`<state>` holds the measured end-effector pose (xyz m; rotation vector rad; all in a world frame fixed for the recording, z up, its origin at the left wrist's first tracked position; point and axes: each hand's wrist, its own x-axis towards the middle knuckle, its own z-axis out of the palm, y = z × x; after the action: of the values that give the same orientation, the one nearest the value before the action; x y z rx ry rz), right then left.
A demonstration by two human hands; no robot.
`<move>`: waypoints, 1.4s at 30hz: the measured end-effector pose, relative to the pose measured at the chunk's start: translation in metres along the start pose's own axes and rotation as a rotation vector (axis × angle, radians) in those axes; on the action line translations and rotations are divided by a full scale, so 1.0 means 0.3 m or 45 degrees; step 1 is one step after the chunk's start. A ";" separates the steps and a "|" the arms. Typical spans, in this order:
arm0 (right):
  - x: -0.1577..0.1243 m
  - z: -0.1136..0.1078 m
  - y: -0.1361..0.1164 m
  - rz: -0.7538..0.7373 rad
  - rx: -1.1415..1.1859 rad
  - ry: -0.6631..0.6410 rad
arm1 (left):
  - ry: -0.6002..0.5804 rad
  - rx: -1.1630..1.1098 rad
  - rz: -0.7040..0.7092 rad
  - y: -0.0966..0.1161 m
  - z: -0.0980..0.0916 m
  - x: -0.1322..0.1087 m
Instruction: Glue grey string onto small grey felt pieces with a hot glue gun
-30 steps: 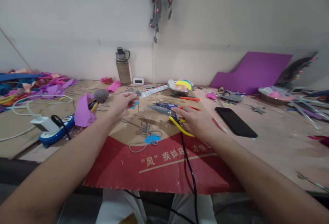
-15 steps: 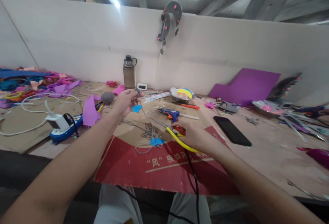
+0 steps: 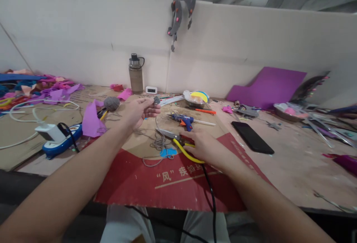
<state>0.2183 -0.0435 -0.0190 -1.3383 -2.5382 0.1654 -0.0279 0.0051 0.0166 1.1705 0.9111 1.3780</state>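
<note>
My left hand is raised over the cardboard sheet, fingers pinched on a small grey felt piece from which a thin grey string hangs toward a tangle of grey string. My right hand lies low on the cardboard, closed over scissors with yellow and red handles; the metal blades point left past my fingers. A blue felt scrap lies beside the string tangle. A blue glue gun rests just beyond my right hand.
A black phone lies to the right. A brown water bottle and small white clock stand by the wall. A grey yarn ball, purple felt, a charger and blue power strip sit left. Black cord runs toward me.
My right hand has closed on the scissors and drawn them toward me, off the glue gun. My left hand has kept hold of the grey piece and shifted slightly right.
</note>
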 end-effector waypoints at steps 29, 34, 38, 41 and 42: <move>0.246 0.029 -0.083 0.231 1.798 0.354 | -0.250 0.289 -0.158 -0.050 0.070 -0.048; 0.237 0.021 -0.079 0.285 1.772 0.418 | -0.200 0.361 -0.117 -0.045 0.070 -0.045; 0.237 0.028 -0.082 0.185 1.433 0.441 | -0.265 0.526 -0.072 -0.046 0.071 -0.045; 0.242 0.030 -0.080 0.226 1.473 0.476 | -0.299 0.527 -0.083 -0.055 0.064 -0.040; 0.243 0.029 -0.079 0.261 1.581 0.469 | -0.311 0.480 -0.115 -0.058 0.061 -0.038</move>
<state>0.1579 0.0034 -0.0088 -0.9171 -1.4265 1.1626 -0.0064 -0.0050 0.0023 1.5236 1.0593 0.9878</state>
